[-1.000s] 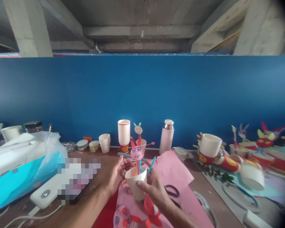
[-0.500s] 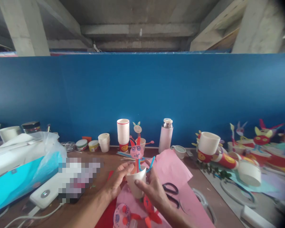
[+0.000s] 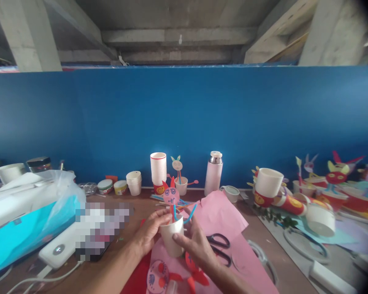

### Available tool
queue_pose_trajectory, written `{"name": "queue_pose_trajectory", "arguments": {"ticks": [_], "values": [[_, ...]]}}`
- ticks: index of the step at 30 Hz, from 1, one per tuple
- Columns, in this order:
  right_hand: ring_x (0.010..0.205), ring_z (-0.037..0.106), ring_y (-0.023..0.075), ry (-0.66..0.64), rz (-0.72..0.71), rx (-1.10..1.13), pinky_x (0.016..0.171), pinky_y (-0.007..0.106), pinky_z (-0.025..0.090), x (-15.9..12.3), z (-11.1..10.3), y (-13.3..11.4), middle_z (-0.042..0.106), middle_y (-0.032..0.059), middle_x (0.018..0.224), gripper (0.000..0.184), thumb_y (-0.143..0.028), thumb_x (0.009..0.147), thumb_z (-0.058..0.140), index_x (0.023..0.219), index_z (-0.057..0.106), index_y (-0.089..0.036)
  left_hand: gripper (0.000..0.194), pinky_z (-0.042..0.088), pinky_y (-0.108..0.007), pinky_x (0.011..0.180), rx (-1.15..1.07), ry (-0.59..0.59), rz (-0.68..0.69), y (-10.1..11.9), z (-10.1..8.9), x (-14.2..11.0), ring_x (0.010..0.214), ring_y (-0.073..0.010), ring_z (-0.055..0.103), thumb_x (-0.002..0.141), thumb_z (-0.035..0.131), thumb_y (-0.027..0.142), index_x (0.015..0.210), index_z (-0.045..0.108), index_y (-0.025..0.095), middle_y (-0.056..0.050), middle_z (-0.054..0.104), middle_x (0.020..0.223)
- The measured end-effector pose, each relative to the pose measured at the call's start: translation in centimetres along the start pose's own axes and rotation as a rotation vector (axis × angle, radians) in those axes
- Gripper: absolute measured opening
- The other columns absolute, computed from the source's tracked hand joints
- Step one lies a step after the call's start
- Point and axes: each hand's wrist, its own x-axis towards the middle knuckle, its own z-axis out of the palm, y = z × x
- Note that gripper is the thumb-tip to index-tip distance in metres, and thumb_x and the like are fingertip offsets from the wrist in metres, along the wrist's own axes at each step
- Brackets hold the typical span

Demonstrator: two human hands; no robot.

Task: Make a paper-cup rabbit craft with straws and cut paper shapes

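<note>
A white paper cup [image 3: 171, 241] is held between my two hands over the pink paper. Standing in it is a pink paper animal head [image 3: 171, 196] with red ears and a drawn face, on orange and blue straws; one blue straw [image 3: 190, 214] bends out over the right rim. My left hand [image 3: 155, 228] is closed at the cup's left rim, fingertips beside the orange straw. My right hand [image 3: 198, 241] grips the right side, thumb on the front, other fingers partly hidden behind. Below lie a pink paper face [image 3: 157, 277] and red paper pieces [image 3: 199, 277].
Black-handled scissors [image 3: 220, 241] lie on the pink paper [image 3: 223, 216]. Behind stand a cup stack [image 3: 158, 169], a finished-looking cup figure [image 3: 180, 187] and a pink thermos [image 3: 214, 173]. A white power bank [image 3: 61, 247] is at left; several cup figures [image 3: 337, 179] crowd the right.
The cup and its paper head have shifted slightly left and down, the head now leaning a little left. Both hands stay around the cup.
</note>
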Motion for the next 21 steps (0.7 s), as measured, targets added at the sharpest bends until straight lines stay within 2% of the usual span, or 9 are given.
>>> {"name": "queue_pose_trajectory", "arguments": {"ticks": [3, 7, 12, 17, 21], "values": [[0.097, 0.055, 0.0238, -0.056, -0.041, -0.026, 0.078, 0.035, 0.044, -0.1, 0.1, -0.1, 0.054, 0.0104, 0.111, 0.081, -0.037, 0.064, 0.069, 0.129, 0.023, -0.022, 0.023, 0.042, -0.023, 0.058, 0.015, 0.049, 0.006, -0.1, -0.3, 0.1, 0.061, -0.0142, 0.061, 0.062, 0.068, 0.026, 0.083, 0.066, 0.016, -0.003, 0.070, 0.071], [0.089, 0.058, 0.0212, -0.045, -0.011, -0.079, 0.075, 0.034, 0.046, -0.1, 0.1, -0.3, 0.055, 0.0084, 0.109, 0.080, -0.029, 0.066, 0.068, 0.131, 0.021, -0.023, 0.027, 0.041, -0.023, 0.058, 0.053, 0.056, 0.015, -0.2, -0.1, 0.1, 0.063, -0.0154, 0.061, 0.062, 0.068, 0.030, 0.086, 0.066, 0.016, -0.004, 0.070, 0.073], [0.086, 0.059, 0.0212, -0.031, 0.034, -0.020, 0.074, 0.034, 0.046, -0.1, -0.1, -0.6, 0.060, 0.0067, 0.100, 0.082, -0.027, 0.067, 0.067, 0.132, 0.018, -0.023, 0.039, 0.041, -0.022, 0.056, -0.006, 0.154, -0.034, 0.0, -0.4, 0.1, 0.073, -0.0166, 0.062, 0.069, 0.057, 0.046, 0.096, 0.063, 0.019, -0.005, 0.068, 0.092], [0.090, 0.059, 0.0232, -0.022, -0.012, 0.102, 0.077, 0.037, 0.045, 0.2, -0.7, -1.1, 0.060, 0.0086, 0.101, 0.083, -0.030, 0.068, 0.066, 0.132, 0.015, -0.021, 0.044, 0.045, -0.026, 0.063, -0.049, -0.023, -0.020, 0.1, -0.1, 0.0, 0.076, -0.0192, 0.061, 0.071, 0.052, 0.051, 0.099, 0.062, 0.018, -0.008, 0.067, 0.092], [0.099, 0.055, 0.0242, 0.081, -0.046, 0.127, 0.081, 0.038, 0.044, 0.7, -1.4, -2.0, 0.056, 0.0100, 0.109, 0.083, -0.033, 0.069, 0.066, 0.132, 0.014, -0.022, 0.037, 0.046, -0.030, 0.067, -0.084, -0.053, 0.091, -0.1, 0.7, -0.2, 0.078, -0.0204, 0.061, 0.071, 0.056, 0.046, 0.093, 0.062, 0.017, -0.010, 0.066, 0.091]]}}
